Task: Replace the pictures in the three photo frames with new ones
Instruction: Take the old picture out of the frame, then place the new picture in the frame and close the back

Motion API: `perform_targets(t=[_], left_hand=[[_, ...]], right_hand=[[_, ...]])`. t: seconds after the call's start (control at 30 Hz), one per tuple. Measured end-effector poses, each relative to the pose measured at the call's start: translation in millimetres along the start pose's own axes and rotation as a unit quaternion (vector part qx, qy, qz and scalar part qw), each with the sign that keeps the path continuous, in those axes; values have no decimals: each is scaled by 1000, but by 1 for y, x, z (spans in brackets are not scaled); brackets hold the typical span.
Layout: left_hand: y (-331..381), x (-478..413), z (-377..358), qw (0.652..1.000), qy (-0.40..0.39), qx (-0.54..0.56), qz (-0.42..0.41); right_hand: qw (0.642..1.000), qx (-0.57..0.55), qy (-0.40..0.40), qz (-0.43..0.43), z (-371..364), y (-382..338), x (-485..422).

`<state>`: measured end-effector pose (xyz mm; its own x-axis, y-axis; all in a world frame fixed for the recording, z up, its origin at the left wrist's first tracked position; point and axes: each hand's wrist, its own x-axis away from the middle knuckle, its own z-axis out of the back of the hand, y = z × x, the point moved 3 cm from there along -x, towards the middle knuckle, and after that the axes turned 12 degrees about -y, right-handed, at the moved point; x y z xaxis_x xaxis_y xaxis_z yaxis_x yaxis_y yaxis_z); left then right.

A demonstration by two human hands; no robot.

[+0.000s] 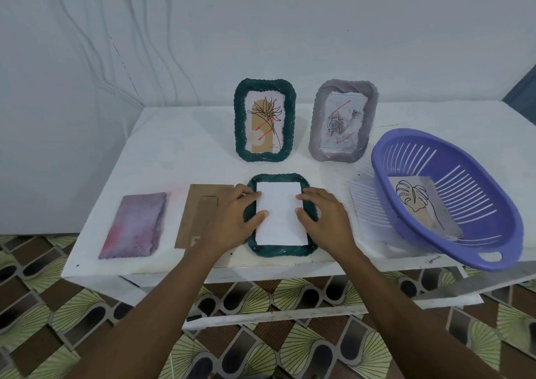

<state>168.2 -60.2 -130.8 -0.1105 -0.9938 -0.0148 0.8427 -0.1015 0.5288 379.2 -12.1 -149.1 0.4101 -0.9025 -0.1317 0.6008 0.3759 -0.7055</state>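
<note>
A dark green frame [278, 253] with a ropy, twisted rim lies face down near the front edge of the white table [174, 146]. A plain white sheet [280, 219] sits in its rectangular recess. The left hand [232, 219] and right hand [326, 219] press flat fingers and thumbs on the sheet's sides, gripping nothing. To the left lies a brown cardboard backing [200, 213]; its barcode sticker [196, 239] is unreadable.

The paper [280, 213] is matt, the green frame [278, 251] rope-textured, the purple basket [501, 204] smooth plastic.
</note>
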Motion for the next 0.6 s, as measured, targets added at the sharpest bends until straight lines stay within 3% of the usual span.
perform_targets(t=[0.13, 0.4, 0.6], left_hand=[[0, -9, 10, 999, 13, 30, 18], [-17, -54, 8, 998, 15, 62, 11], [-18, -45, 11, 997, 36, 70, -11]], right_hand=[[996, -83, 17, -39, 15, 0, -14], [997, -27, -44, -55, 29, 9, -54], [998, -56, -6, -26, 23, 17, -46]])
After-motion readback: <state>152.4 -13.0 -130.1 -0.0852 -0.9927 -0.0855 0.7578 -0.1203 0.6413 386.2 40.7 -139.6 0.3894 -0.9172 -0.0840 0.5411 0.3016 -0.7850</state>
